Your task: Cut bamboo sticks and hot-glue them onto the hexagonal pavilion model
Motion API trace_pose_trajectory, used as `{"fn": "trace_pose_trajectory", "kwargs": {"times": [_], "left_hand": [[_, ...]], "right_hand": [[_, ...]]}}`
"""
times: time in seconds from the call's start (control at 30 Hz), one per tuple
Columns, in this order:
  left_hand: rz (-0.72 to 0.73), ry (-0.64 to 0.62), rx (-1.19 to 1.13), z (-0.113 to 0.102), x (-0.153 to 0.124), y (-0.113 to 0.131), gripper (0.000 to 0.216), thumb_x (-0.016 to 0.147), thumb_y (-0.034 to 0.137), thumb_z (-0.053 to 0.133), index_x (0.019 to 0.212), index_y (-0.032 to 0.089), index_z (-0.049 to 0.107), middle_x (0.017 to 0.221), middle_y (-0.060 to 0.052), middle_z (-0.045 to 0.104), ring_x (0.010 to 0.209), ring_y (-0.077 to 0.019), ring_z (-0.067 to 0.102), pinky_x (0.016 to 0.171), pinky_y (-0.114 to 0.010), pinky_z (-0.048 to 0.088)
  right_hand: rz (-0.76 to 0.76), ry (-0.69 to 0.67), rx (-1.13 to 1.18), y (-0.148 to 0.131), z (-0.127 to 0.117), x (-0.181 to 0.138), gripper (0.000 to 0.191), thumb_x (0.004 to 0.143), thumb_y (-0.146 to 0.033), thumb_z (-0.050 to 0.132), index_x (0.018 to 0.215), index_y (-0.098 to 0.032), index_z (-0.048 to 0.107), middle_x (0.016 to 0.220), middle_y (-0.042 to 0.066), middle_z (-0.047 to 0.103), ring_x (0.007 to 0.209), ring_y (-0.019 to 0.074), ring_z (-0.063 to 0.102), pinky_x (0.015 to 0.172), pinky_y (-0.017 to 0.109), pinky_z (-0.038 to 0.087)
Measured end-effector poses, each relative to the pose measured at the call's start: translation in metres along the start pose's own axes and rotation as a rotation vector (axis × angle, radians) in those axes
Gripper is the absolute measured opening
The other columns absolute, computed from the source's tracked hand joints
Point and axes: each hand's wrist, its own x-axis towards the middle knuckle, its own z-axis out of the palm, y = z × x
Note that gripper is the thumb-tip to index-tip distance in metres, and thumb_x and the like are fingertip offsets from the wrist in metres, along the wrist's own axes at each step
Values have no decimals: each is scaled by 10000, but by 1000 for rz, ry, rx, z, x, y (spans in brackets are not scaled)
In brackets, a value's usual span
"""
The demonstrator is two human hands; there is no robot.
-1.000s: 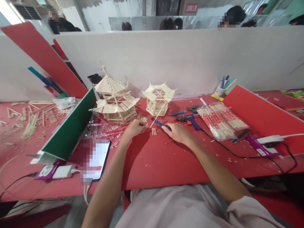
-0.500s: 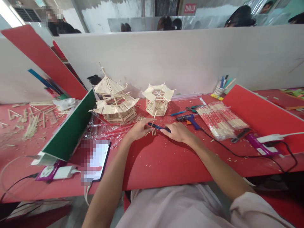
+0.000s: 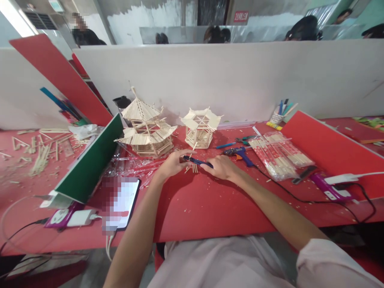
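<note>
In the middle of the red table, my left hand (image 3: 173, 164) pinches a thin wooden stick (image 3: 193, 149) that points up and away. My right hand (image 3: 223, 167) is closed around a slim dark blue utility knife (image 3: 199, 161). Its far end reaches across to the stick at my left fingertips; the blade itself is too small to make out. Several short cut sticks (image 3: 195, 168) lie just below the knife, between the hands. Beyond them stands a small six-sided stick pavilion (image 3: 200, 124). To its left is a taller, two-roofed stick pagoda (image 3: 145, 128).
A blue hot glue gun (image 3: 240, 154) and bagged sticks (image 3: 274, 154) lie right, its cord trailing forward. A phone (image 3: 126, 204) lies left, beside a green board (image 3: 90, 164). A red board (image 3: 327, 156) stands right. A white partition (image 3: 240, 80) closes the back; people are beyond it.
The view has shifted slightly. The knife and my left fingers have moved a little to the left, and a short stick piece now shows at an angle beside the others below.
</note>
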Motion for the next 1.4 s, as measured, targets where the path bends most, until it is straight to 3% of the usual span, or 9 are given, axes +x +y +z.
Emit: {"fn": "trace_pose_trajectory", "kwargs": {"times": [0.2,0.3,0.43,0.57,0.77,0.87,1.07,1.27,1.4], "left_hand": [[-48,28,-67,-8,-3,-8,431,842,322,686,1249,183,644,1214,-93,683,790,-155,716,721,-257,562],[-60,13,48,-10,-2,-15,404,818,299,685,1205,183,663,1213,-90,688,775,-156,709,740,-269,557],[-62,-66,302,-6,2,-30,337,792,218,670,1127,204,709,1129,-73,736,836,-190,700,805,-289,538],[-12,-126,435,-1,5,-40,351,795,164,631,1131,224,716,1071,-66,746,893,-209,688,851,-295,517],[-26,-177,358,-6,0,-32,456,765,153,639,1211,224,701,1094,-68,748,916,-213,698,865,-291,519],[-70,-251,300,-12,-4,-30,544,746,150,657,1284,229,664,1061,-59,751,905,-211,702,823,-282,526],[-59,-298,284,-13,-4,-33,506,763,188,682,1268,219,658,1123,-73,728,929,-217,686,842,-302,519],[-26,-302,361,-4,-2,-27,522,800,343,751,1280,194,607,1074,-70,713,908,-217,665,839,-321,519],[16,-221,496,4,-1,-25,384,830,281,704,1189,175,621,1107,-90,683,940,-229,646,871,-345,509]], "right_hand": [[138,-46,-8,4,-10,-11,640,1023,-628,296,926,-161,722,950,184,773,909,317,726,725,342,424],[245,-67,-17,3,-5,-22,595,1024,-588,345,1121,-107,682,1111,217,742,1039,332,698,818,374,459],[346,-33,-116,-5,8,-36,577,1006,-548,424,1199,-46,634,1216,265,680,1177,374,606,925,449,455],[427,-8,-156,-13,16,-45,568,1003,-534,430,1210,-38,612,1213,282,651,1180,391,559,924,503,454],[457,-39,-136,-20,15,-47,562,950,-510,542,1243,-32,584,1227,287,614,1194,403,523,893,496,473],[379,-31,-144,-20,7,-44,527,941,-475,591,1262,-57,584,1238,262,611,1193,399,525,922,494,465],[-73,22,27,-19,-1,-16,418,958,-377,624,1313,-159,585,1311,153,622,1223,307,533,1028,410,418],[-220,12,132,-17,17,17,374,910,-286,708,1238,-122,632,1263,157,661,1201,301,560,1032,426,425],[-247,77,184,-14,26,23,340,903,-285,719,1197,-131,649,1204,157,679,1166,287,587,1015,429,440]]}}
